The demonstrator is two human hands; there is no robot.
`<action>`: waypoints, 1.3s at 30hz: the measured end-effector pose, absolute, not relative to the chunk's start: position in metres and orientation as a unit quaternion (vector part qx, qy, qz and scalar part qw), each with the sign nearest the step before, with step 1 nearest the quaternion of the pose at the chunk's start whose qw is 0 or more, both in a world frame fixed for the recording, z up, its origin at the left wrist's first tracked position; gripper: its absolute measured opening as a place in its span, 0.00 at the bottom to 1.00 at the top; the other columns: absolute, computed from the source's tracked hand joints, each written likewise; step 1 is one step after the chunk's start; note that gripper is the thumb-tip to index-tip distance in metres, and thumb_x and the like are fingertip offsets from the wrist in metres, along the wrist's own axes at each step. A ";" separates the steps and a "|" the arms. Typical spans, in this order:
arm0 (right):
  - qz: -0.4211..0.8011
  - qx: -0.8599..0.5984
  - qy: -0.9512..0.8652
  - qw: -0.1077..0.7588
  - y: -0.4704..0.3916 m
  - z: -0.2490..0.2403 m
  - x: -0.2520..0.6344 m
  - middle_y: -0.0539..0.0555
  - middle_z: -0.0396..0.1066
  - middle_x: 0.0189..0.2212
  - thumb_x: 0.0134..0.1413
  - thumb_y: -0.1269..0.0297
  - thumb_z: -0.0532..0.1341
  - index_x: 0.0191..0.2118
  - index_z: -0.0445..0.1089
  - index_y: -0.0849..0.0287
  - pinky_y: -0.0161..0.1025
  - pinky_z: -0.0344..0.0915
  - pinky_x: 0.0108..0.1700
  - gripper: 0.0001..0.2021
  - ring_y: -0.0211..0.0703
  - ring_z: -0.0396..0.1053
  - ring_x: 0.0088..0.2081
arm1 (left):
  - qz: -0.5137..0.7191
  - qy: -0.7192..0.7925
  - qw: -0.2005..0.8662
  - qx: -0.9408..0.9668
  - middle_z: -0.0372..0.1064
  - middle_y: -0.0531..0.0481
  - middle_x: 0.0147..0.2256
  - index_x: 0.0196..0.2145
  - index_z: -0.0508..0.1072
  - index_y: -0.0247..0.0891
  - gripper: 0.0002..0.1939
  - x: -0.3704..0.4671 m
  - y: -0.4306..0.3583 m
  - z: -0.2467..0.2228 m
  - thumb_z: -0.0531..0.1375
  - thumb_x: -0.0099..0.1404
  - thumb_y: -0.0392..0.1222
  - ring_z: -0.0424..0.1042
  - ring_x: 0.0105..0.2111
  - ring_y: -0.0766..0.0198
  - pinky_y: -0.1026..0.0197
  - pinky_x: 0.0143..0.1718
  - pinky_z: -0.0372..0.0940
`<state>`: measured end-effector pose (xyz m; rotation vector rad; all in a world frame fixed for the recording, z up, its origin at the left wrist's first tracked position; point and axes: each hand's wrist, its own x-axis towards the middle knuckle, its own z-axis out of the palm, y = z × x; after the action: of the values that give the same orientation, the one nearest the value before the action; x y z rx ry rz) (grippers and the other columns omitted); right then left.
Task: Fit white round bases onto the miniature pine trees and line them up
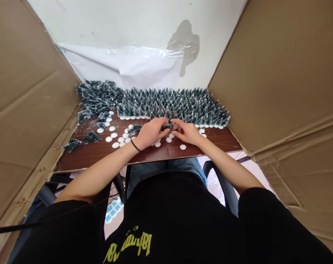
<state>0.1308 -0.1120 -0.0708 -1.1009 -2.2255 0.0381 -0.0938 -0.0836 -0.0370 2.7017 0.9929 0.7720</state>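
Note:
My left hand [152, 132], with a black band at the wrist, is closed around a dark green miniature tree [166, 127] above the table's front part. Facing it, my right hand [187, 132] has its fingers curled together close to the tree's other end; what lies between those fingertips is too small to make out. Another miniature tree [134, 129] lies on its side just left of my left hand. Round white bases [122, 139] are scattered on the wood beneath and around both hands.
Rows of upright snow-tipped trees [171, 102] on white bases stand along the back of the brown table [84, 157]. A heap of loose trees [97, 95] lies at the back left, with a few more trees [92, 137] nearer the front. Cardboard walls [287, 73] enclose both sides.

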 end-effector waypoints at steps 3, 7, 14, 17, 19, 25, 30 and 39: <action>-0.020 -0.397 -0.846 0.357 -0.110 -0.073 0.132 0.52 0.79 0.32 0.67 0.57 0.57 0.52 0.73 0.60 0.35 0.67 0.35 0.16 0.39 0.73 0.29 | 0.274 0.288 0.150 0.905 0.73 0.46 0.41 0.45 0.68 0.37 0.12 -0.091 -0.082 -0.041 0.59 0.68 0.46 0.72 0.39 0.61 0.61 0.39 0.66; -0.055 -0.359 -0.839 0.405 -0.115 -0.069 0.131 0.56 0.79 0.33 0.69 0.57 0.54 0.44 0.76 0.59 0.37 0.69 0.35 0.15 0.40 0.73 0.29 | 0.273 0.262 0.214 0.900 0.73 0.48 0.42 0.48 0.68 0.38 0.14 -0.088 -0.083 -0.042 0.59 0.68 0.46 0.72 0.37 0.65 0.62 0.40 0.67; -0.120 -0.358 -0.769 0.516 -0.119 -0.058 0.137 0.56 0.77 0.29 0.67 0.67 0.52 0.39 0.75 0.59 0.39 0.70 0.36 0.14 0.42 0.74 0.31 | 0.202 0.208 0.094 0.952 0.74 0.42 0.44 0.42 0.77 0.37 0.20 -0.099 -0.077 -0.037 0.53 0.72 0.55 0.70 0.45 0.56 0.55 0.49 0.67; -0.134 -0.374 -0.778 0.487 -0.117 -0.059 0.139 0.56 0.78 0.29 0.65 0.69 0.51 0.37 0.76 0.59 0.39 0.70 0.35 0.15 0.43 0.75 0.31 | 0.128 0.133 0.088 0.979 0.73 0.43 0.50 0.46 0.80 0.42 0.20 -0.103 -0.074 -0.035 0.53 0.72 0.53 0.69 0.48 0.55 0.53 0.53 0.65; -0.132 -0.377 -0.797 0.453 -0.115 -0.061 0.139 0.56 0.78 0.28 0.64 0.70 0.51 0.36 0.76 0.59 0.39 0.71 0.36 0.15 0.42 0.75 0.31 | 0.093 0.117 0.084 0.985 0.72 0.43 0.54 0.51 0.79 0.44 0.20 -0.103 -0.073 -0.035 0.54 0.72 0.53 0.68 0.52 0.52 0.51 0.56 0.64; -0.114 -0.396 -0.828 0.380 -0.114 -0.067 0.137 0.57 0.80 0.31 0.63 0.70 0.51 0.37 0.77 0.60 0.38 0.72 0.38 0.16 0.42 0.77 0.33 | 0.067 0.123 0.067 0.988 0.71 0.41 0.56 0.55 0.77 0.43 0.21 -0.101 -0.073 -0.037 0.53 0.73 0.51 0.67 0.54 0.49 0.47 0.57 0.63; -0.103 -0.404 -0.839 0.349 -0.114 -0.067 0.138 0.57 0.80 0.33 0.63 0.70 0.51 0.39 0.78 0.60 0.38 0.72 0.40 0.16 0.43 0.77 0.35 | 0.074 0.118 0.063 0.988 0.72 0.42 0.55 0.55 0.78 0.44 0.20 -0.102 -0.071 -0.038 0.54 0.72 0.50 0.67 0.53 0.50 0.48 0.56 0.63; -0.114 -0.395 -0.845 0.341 -0.113 -0.068 0.138 0.57 0.80 0.34 0.63 0.70 0.51 0.40 0.77 0.59 0.38 0.71 0.39 0.15 0.43 0.77 0.35 | 0.077 0.115 0.062 0.988 0.71 0.41 0.55 0.54 0.78 0.43 0.19 -0.101 -0.070 -0.039 0.54 0.72 0.49 0.67 0.53 0.50 0.48 0.56 0.63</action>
<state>0.1382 -0.1132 -0.0682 -1.0281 -2.1995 -0.2959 -0.1013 -0.0705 -0.0394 2.9889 0.3466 0.2332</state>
